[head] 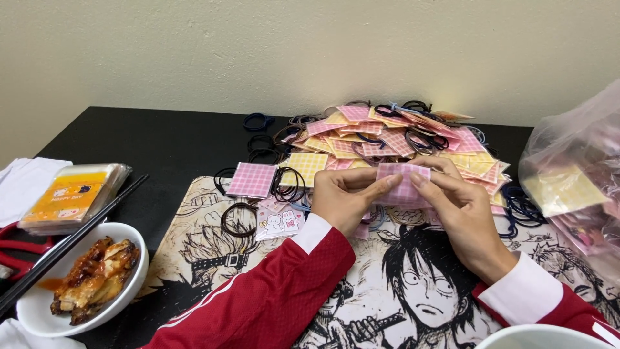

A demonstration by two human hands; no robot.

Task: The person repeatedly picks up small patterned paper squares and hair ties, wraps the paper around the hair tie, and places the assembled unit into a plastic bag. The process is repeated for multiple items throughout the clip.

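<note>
Left hand: the left hand (345, 197) is curled, thumb and fingertips pinching the left edge of a pink checked card (403, 182).
Right hand: the right hand (462, 210) pinches the card's right edge, fingers partly bent.
Card: held between both hands, just above the printed mat (213, 245), in front of the heap of pink and yellow cards (394, 139).
Nearby: black hair ties (287, 184) lie left of the hands; a bowl of food (87, 284) with chopsticks (64, 242) sits far left.

A home desk is suggested: a cartoon mat (213, 252) and a food bowl (39, 310) with chopsticks (64, 242) are seen on a black table (168, 139) against a bare wall (258, 52).
</note>
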